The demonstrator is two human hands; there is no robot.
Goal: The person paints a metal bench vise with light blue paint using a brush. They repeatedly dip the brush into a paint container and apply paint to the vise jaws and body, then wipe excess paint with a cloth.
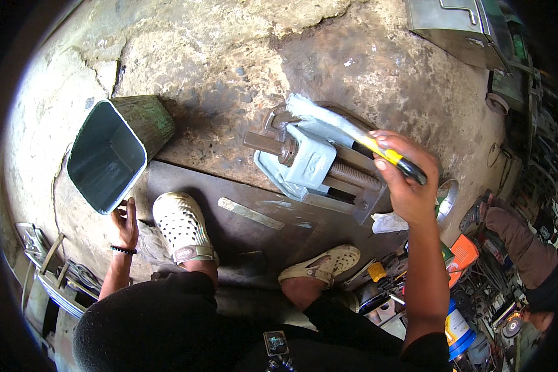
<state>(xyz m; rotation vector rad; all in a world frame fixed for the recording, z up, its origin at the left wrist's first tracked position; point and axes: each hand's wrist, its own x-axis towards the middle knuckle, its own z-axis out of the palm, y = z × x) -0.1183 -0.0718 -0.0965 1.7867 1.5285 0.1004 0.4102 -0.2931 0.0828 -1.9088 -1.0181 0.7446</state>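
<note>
A bench vise was seen lying on the ground, partly on a dark metal sheet and partly on stained, cracked concrete. Its blocky body was coated in pale grey-blue, glossy in places and streaked along the edges. The threaded screw was left in bare brownish metal, as were the thick spindle head pointing left and the plate at the right end. Dark slots were seen beside the screw.

A paintbrush with a yellow and black handle was gripped between the thumb and fingers of the right hand. Its head, thick with pale paint, was held across the upper edge of the vise; whether the two were touching could not be told.

To the left of the vise, a tapered, square-mouthed green bin was tipped on its side, its pale rim turned outward. The left hand was placed at the bin's lower corner with its fingers loosely bent; whether the rim was gripped could not be told.

Below the vise, a flat metal strip was laid on the sheet, and a crumpled white cloth was seen just beside its lower right end.
</note>
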